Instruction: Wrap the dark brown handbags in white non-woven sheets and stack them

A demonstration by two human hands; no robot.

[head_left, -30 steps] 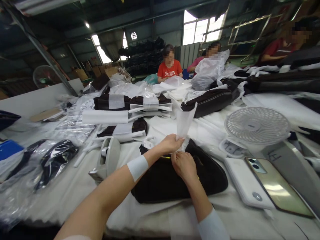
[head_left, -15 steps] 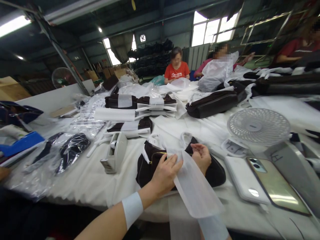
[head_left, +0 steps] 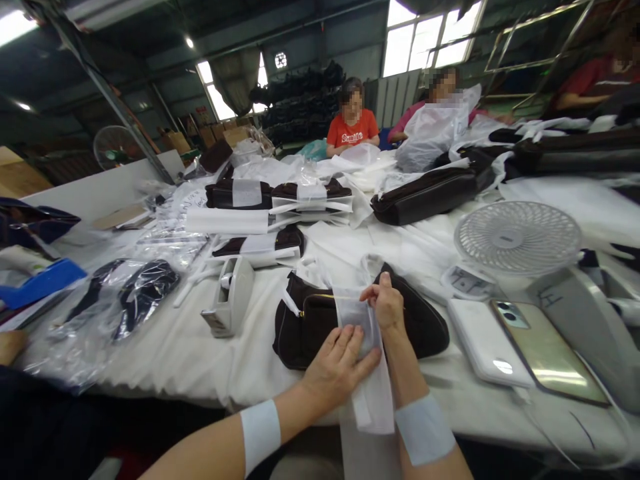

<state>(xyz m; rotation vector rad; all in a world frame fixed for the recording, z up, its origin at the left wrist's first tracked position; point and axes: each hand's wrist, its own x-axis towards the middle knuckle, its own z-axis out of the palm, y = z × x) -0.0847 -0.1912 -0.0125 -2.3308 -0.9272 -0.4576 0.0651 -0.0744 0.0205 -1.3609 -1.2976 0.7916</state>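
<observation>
A dark brown bag [head_left: 420,327] with a gold zip lies on the white-covered table [head_left: 175,353] in front of me. A white translucent wrapping strip [head_left: 367,393] runs over its middle and hangs down off the near edge. My left hand [head_left: 337,367] lies flat with fingers stretched out, pressing the strip against the bag's near side. My right hand [head_left: 387,303] pinches the strip's upper part at the top of the bag, by the zip.
A tape dispenser [head_left: 231,297] stands left of the bag. A small white fan [head_left: 517,237], a white power bank [head_left: 487,343] and a phone [head_left: 543,350] lie to the right. Wrapped bags [head_left: 280,197] are stacked further back. People sit at the far side.
The strip, held loose and slanting over the bag half a second ago, now lies straight down its front. My left hand flattened onto it; my right hand closed on its top.
</observation>
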